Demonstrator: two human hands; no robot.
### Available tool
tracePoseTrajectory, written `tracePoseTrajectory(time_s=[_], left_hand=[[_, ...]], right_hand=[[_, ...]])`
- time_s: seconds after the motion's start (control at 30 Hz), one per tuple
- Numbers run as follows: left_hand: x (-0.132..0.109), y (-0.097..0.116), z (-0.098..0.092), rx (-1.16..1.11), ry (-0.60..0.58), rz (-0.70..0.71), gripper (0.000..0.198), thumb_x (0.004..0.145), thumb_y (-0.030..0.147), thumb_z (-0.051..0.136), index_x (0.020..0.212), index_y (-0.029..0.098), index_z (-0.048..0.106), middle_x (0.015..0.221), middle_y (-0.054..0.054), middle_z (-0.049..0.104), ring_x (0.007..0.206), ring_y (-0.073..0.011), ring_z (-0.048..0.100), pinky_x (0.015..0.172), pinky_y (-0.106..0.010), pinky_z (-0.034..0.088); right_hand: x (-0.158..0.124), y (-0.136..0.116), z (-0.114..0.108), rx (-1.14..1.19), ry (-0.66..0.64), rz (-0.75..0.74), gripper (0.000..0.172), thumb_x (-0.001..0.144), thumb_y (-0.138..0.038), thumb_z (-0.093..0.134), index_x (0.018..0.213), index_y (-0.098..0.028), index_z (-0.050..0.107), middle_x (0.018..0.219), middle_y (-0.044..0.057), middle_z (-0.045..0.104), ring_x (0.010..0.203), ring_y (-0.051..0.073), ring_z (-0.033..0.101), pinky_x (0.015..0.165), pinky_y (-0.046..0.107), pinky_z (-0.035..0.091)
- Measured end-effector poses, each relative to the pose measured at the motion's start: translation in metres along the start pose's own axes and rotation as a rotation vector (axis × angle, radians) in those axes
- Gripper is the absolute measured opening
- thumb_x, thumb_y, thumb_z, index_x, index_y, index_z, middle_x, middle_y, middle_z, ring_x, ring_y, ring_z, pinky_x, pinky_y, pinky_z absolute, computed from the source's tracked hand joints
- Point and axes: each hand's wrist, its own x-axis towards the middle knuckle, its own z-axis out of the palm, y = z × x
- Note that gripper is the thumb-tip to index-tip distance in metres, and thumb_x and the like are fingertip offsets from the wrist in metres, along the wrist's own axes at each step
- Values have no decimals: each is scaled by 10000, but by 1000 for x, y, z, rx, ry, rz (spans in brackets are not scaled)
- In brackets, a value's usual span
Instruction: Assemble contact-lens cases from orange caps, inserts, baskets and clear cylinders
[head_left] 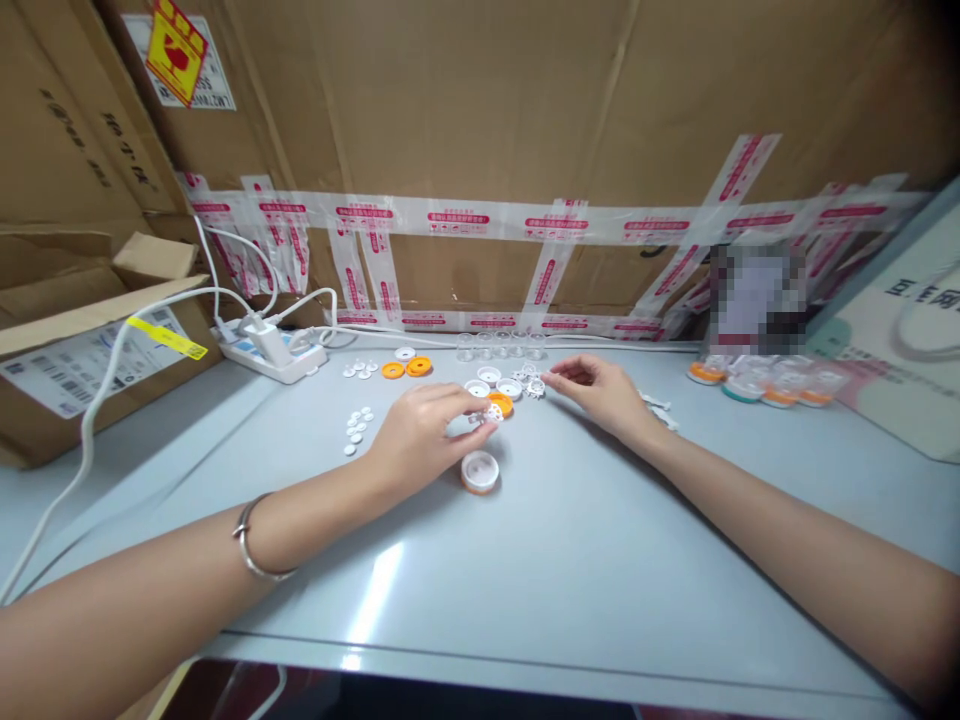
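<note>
1. Fingers of the left hand [424, 425]: thumb and forefinger pinched nearly together on a small pale part [486, 414], which is held at 12 o'clock from the white-and-orange round case [480, 470]. Fingers of the right hand [604, 395]: bent, tips close together beside the white toothed pieces [533, 388] at 1 o'clock; I cannot tell whether they grip one.
2. Large cardboard box [465, 100]: across 12 o'clock, bound with red-printed tape.
3. Grey tabletop [600, 580]: beneath both hands.
4. Open carton [22, 400]: 10 o'clock.
5. Power strip [300, 366]: also 10 o'clock, nearer, with plugs in it.
6. Orange ring [502, 404]: 12 o'clock, just behind the pale part.
7. White button-like caps [356, 438]: 10 o'clock, scattered.
</note>
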Motion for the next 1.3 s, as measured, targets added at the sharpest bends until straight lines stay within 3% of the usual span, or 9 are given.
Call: tracePoseTrajectory(time_s=[0.27, 0.43, 0.6, 0.93, 1.03, 1.13, 1.3], left_hand=[[1, 2, -1, -22, -21, 5, 132, 798, 234, 607, 870, 141, 666, 808, -57, 696, 716, -153, 631, 681, -271, 492], [0, 1, -2, -33, -29, -3, 138, 798, 231, 608, 885, 142, 665, 822, -59, 694, 727, -154, 629, 686, -269, 490], [0, 0, -1, -35, -32, -7, 132, 795, 229, 607, 888, 154, 663, 831, -55, 696, 737, -155, 631, 697, -269, 492], [0, -1, -3, -61, -25, -16, 134, 792, 227, 614, 882, 139, 662, 835, -57, 694, 744, -151, 634, 704, -264, 491], [0, 1, -4, -85, -10, -33, 120, 794, 220, 614, 875, 143, 656, 839, -52, 694, 743, -144, 635, 698, -252, 491], [0, 4, -4, -127, 20, -48, 124, 795, 218, 614, 893, 151, 654, 857, -47, 690, 768, -138, 634, 711, -242, 494], [0, 10, -3, -161, 51, -3, 139, 794, 202, 619, 911, 135, 651, 863, -56, 675, 783, -126, 623, 732, -229, 494]], right_hand=[[2, 4, 8, -59, -65, 9, 247, 683, -394, 631, 721, -153, 671, 712, 57, 679, 678, 183, 596, 635, 290, 430], [3, 2, 5, -46, -92, 0, 300, 725, -431, 584, 820, -165, 684, 777, 48, 685, 708, 167, 587, 653, 279, 428], [0, 1, 7, -18, -177, -41, 314, 631, -436, 676, 831, -196, 706, 644, -7, 626, 598, 135, 523, 565, 260, 382], [-1, -7, 0, 147, -43, 71, 243, 665, -387, 667, 765, -165, 677, 730, 40, 677, 681, 163, 598, 685, 302, 447], [-8, -18, 2, 290, -17, 99, 273, 666, -417, 678, 792, -176, 665, 728, 22, 663, 623, 128, 580, 633, 271, 456], [-23, -34, 7, 557, -125, 201, 276, 607, -375, 749, 775, -178, 654, 715, 0, 666, 587, 99, 592, 587, 229, 465], [-47, -55, 15, 797, -283, 325, 266, 609, -280, 768, 821, -176, 644, 761, 6, 705, 679, 104, 655, 709, 226, 516]])
